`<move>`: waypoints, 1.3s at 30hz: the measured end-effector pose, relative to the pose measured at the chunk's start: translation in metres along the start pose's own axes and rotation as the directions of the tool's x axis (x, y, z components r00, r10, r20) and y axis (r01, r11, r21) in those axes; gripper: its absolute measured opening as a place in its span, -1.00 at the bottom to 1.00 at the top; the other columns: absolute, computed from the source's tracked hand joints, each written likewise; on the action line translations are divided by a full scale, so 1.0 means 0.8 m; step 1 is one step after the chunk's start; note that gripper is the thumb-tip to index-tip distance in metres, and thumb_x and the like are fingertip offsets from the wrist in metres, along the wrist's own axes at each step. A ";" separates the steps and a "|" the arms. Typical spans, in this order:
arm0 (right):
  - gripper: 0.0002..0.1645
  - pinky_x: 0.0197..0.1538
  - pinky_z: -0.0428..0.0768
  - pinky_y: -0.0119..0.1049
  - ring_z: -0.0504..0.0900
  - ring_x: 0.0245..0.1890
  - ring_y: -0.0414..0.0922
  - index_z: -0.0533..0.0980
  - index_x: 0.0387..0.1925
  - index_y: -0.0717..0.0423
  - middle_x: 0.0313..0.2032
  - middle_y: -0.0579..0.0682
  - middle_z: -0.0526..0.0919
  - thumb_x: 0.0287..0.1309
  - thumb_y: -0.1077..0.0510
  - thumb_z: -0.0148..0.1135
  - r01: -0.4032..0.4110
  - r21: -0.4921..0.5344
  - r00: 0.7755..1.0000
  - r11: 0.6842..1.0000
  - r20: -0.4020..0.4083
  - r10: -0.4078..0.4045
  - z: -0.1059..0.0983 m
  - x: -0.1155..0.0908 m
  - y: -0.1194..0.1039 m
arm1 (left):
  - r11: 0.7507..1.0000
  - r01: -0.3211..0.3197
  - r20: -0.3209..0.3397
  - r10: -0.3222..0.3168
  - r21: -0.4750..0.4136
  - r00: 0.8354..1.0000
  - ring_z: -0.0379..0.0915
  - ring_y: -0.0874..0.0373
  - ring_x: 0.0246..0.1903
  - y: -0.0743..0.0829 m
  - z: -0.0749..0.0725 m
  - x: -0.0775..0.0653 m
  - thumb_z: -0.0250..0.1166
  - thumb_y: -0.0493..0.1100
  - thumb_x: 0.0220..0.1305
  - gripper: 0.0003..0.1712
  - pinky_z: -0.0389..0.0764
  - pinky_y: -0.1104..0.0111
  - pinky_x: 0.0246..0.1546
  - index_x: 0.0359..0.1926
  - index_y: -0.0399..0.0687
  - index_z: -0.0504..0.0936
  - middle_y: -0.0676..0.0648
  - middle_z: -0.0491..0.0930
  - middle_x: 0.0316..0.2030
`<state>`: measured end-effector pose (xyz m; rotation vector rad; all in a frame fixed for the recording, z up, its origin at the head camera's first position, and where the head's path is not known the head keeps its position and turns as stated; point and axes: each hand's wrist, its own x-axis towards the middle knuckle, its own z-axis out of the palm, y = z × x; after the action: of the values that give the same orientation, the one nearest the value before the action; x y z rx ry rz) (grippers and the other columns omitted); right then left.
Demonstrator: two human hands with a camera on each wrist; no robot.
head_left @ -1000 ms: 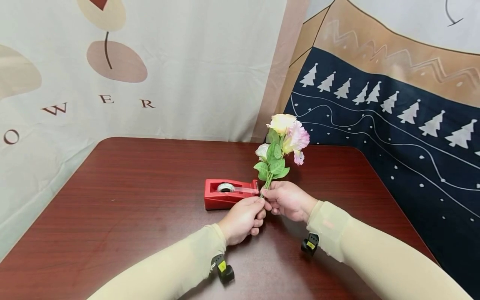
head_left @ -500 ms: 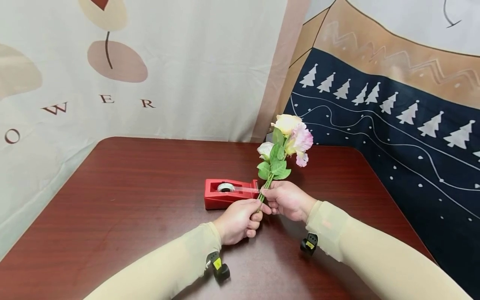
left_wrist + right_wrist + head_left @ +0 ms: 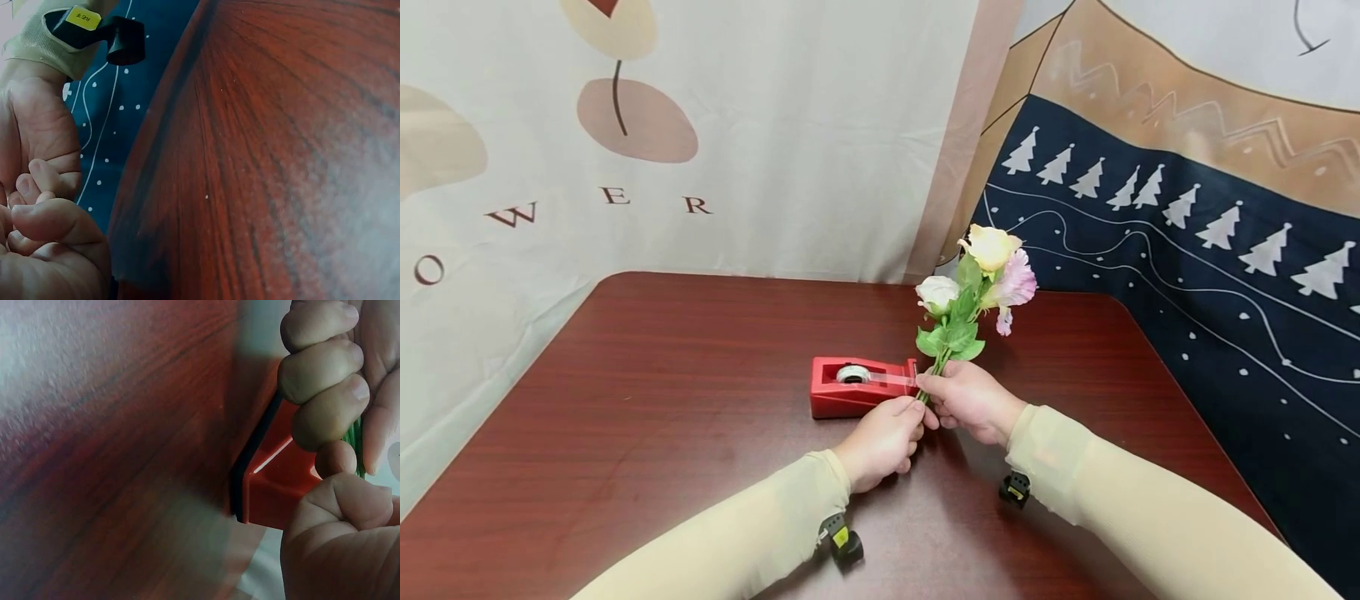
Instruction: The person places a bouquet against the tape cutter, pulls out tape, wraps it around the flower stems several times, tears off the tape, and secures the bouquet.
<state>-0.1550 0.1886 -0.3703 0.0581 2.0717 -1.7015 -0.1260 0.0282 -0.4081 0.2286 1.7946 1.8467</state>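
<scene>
Just right of a red tape dispenser (image 3: 835,404), both hands hold a small bunch of flowers upright, tilted to the right. It has a pale yellow rose (image 3: 991,247), a pink-lilac bloom (image 3: 1015,282), a white rose (image 3: 937,294) and green leaves (image 3: 962,335). My left hand (image 3: 880,442) pinches the lower ends of the green stems (image 3: 353,434), its other fingers curled. Slightly higher, my right hand (image 3: 973,404) pinches the stems between thumb and fingers. A clear strip of tape (image 3: 891,379) runs from the dispenser's roll to the stems at the right fingertips.
The dark red-brown wooden table (image 3: 685,350) lies beneath, with rounded far corners. A pale printed curtain (image 3: 805,150) hangs behind it. Dark blue cloth with white trees (image 3: 1180,204) hangs along the right side.
The bunch has turned in the fingers: the yellow and pink blooms have swung right, and the white rose faces forward more. Both hands stay close to the same place beside the dispenser.
</scene>
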 end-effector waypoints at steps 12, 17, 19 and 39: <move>-0.64 -0.53 0.15 -0.40 0.12 -0.69 -0.26 0.47 -0.51 0.04 -0.76 -0.19 0.17 0.49 0.22 0.02 0.005 -0.032 0.998 0.999 0.058 -0.003 -0.005 0.003 -0.007 | 0.940 0.134 0.187 -0.077 -0.314 0.979 0.01 0.31 -0.62 0.000 -0.020 0.006 -0.24 0.00 0.70 -0.56 0.14 0.50 -0.62 -0.13 -0.16 0.48 0.07 0.27 -0.51; -0.63 -0.51 0.20 -0.41 0.17 -0.66 -0.26 0.46 -0.53 0.01 -0.73 -0.16 0.24 0.49 0.22 0.02 -0.013 -0.023 0.998 1.000 0.069 0.014 -0.005 0.002 -0.007 | 0.880 0.251 0.345 -0.108 -0.403 0.932 0.04 0.36 -0.64 -0.003 -0.030 0.009 -0.28 0.03 0.72 -0.60 0.13 0.55 -0.63 -0.22 -0.02 0.37 0.10 0.27 -0.50; -0.61 -0.49 0.22 -0.41 0.19 -0.65 -0.25 0.46 -0.54 0.00 -0.72 -0.15 0.28 0.50 0.23 0.03 -0.019 -0.011 0.997 1.000 0.069 0.020 -0.004 0.002 -0.007 | 0.865 0.282 0.390 -0.111 -0.415 0.914 0.04 0.37 -0.65 -0.003 -0.032 0.010 -0.29 0.04 0.72 -0.60 0.13 0.56 -0.63 -0.25 0.02 0.34 0.12 0.23 -0.52; -0.70 -0.44 0.31 -0.34 0.32 -0.55 -0.18 0.40 -0.39 0.15 -0.55 -0.09 0.41 0.55 0.13 0.01 -0.056 -0.111 0.997 0.992 0.050 0.062 -0.030 -0.024 0.004 | 0.894 0.180 0.256 -0.076 -0.411 0.964 -0.01 0.34 -0.63 -0.002 -0.021 0.013 -0.19 -0.07 0.71 -0.70 0.09 0.56 -0.64 -0.26 0.00 0.30 0.10 0.17 -0.52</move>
<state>-0.1442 0.2164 -0.3631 0.0381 2.0988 -1.5355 -0.1426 0.0185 -0.4143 0.1463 1.1759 1.9724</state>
